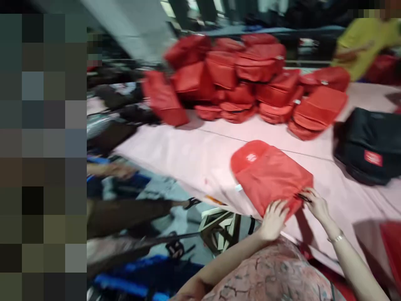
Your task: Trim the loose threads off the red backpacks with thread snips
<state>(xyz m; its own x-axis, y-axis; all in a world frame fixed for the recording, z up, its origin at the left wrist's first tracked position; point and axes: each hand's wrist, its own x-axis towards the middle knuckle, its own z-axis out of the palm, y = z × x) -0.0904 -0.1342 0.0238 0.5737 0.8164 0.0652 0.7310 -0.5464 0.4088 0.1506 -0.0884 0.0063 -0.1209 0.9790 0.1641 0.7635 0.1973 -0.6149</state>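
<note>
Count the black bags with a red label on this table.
1: the black bag on the pink-covered table, beyond the right hand. Others may be hidden behind the piled red bags.

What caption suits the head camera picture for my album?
Left hand on a rounded red fabric bag; right hand holds a small dark object.

Bright light washes the pink tabletop (181, 154), shadow (303, 228) lies below the right hand (315, 204), heaped red bags (221, 69) smear with blur, and coarse mosaic (43, 159) swallows the left side!

1 pink tbl (175, 154), gry flr (164, 188), wood frame (216, 221)
</note>
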